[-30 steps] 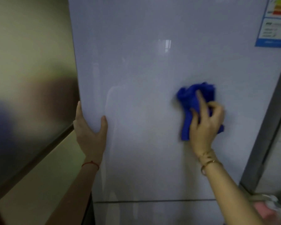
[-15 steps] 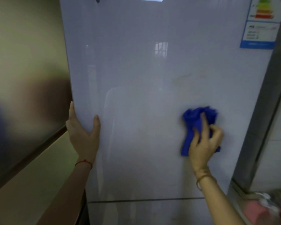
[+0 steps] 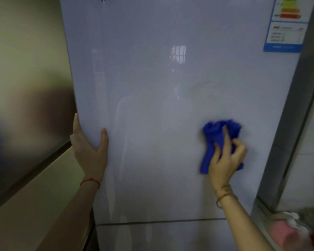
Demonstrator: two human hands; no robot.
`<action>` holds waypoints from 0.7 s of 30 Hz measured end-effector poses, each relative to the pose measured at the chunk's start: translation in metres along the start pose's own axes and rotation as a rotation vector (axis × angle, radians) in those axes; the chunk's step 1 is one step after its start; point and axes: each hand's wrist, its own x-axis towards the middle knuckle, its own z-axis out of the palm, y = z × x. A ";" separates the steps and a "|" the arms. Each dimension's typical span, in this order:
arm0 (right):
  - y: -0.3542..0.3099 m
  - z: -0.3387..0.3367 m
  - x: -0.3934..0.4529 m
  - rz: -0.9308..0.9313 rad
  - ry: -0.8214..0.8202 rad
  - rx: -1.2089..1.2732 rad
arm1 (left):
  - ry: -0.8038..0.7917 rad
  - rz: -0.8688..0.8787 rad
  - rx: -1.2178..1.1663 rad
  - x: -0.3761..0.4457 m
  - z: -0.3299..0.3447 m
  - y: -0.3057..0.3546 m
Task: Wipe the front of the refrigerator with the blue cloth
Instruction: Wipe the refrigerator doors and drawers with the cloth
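Against the lower right part of the refrigerator point(image 3: 170, 87) door's pale glossy front lies the blue cloth point(image 3: 219, 134), bunched into a crumpled wad. The right hand point(image 3: 225, 160) presses it to the door: the fingers are curled over the cloth's lower half, one finger stretched up across the wad, and folds of blue fabric show above the fingertips and at both sides of the palm. A thin bracelet point(image 3: 222, 197) circles that wrist.

At the door's left edge, level with the cloth and well apart from it, the left hand point(image 3: 89, 147) holds the door. Its thumb lies flat on the front face, and its fingers reach up along and behind the edge, so the grip is spread around the edge of the door. A red string point(image 3: 91, 181) rings that wrist.

Below both hands a dark horizontal seam point(image 3: 161, 221) crosses the refrigerator front. High in the door's upper right corner sits an energy label point(image 3: 286, 26) with coloured bars and a blue border. Left of the refrigerator stands a beige wall point(image 3: 25, 51), blurred and partly in shadow. Right of the refrigerator, low down, are blurred pink and red objects point(image 3: 288, 232) that I cannot identify.
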 end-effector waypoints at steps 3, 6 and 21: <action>-0.034 0.016 0.065 0.091 0.132 0.027 | 0.002 -0.003 0.000 -0.001 0.000 0.000; -0.073 0.034 0.051 -0.166 0.016 0.001 | 0.004 0.006 0.004 0.000 0.001 -0.001; -0.118 0.051 0.056 -0.597 -0.069 -0.061 | -0.017 -0.014 -0.016 0.004 0.004 -0.006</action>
